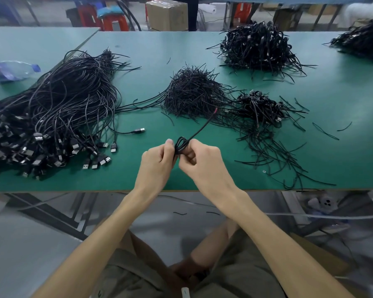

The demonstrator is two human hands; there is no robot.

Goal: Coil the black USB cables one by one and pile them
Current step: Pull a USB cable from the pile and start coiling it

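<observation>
At the far left we see a clear plastic bottle [11, 70] with a blue cap lying on its side on the green table [138, 50]; we cannot tell what is in it. Beside it sprawls a loose bundle of cables [52, 117], thin glossy black strands ending in boxy metal plugs toward the near edge. In the middle, over the table's near edge, the left hand [157, 160] and the right hand [202, 162] meet, both with fingers curled, pinching a small coil of black cable [181, 144] between them. Its straight tail slants up to the right and ends in a reddish tip. Behind we see a bristly mound of short black ties [192, 93], then a small pile of coiled cables [261, 106], a larger pile [258, 46] farther back, and a far-right pile [362, 39] at the edge.
</observation>
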